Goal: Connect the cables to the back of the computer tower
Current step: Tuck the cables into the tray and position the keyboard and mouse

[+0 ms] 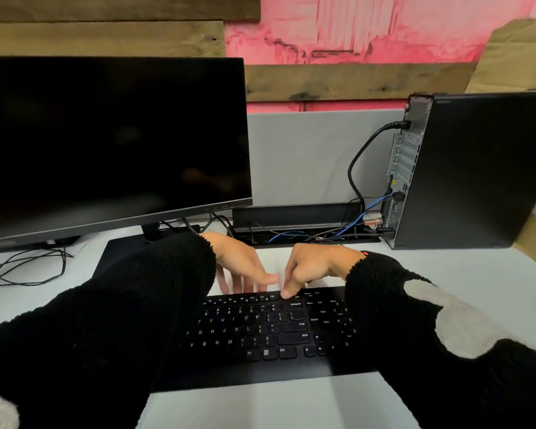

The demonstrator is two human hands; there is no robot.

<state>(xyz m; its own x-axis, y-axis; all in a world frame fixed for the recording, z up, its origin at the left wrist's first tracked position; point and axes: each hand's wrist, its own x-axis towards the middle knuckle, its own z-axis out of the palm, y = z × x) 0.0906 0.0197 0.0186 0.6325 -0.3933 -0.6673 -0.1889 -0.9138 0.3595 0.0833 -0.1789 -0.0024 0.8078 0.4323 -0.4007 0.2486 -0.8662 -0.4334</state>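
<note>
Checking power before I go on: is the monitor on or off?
It appears off: the monitor screen is uniformly black, showing only faint reflections. Whether it has power cannot be told.

The black tower stands upright at 2 o'clock, its metal back facing left. A thick black cable is plugged in near the top; a blue cable and other black ones enter the lower ports.

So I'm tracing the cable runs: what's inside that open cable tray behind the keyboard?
Inside the cable tray, blue cables and thin black wires lie tangled, running toward the computer tower. Its raised lid and the hands hide any sockets.
</note>
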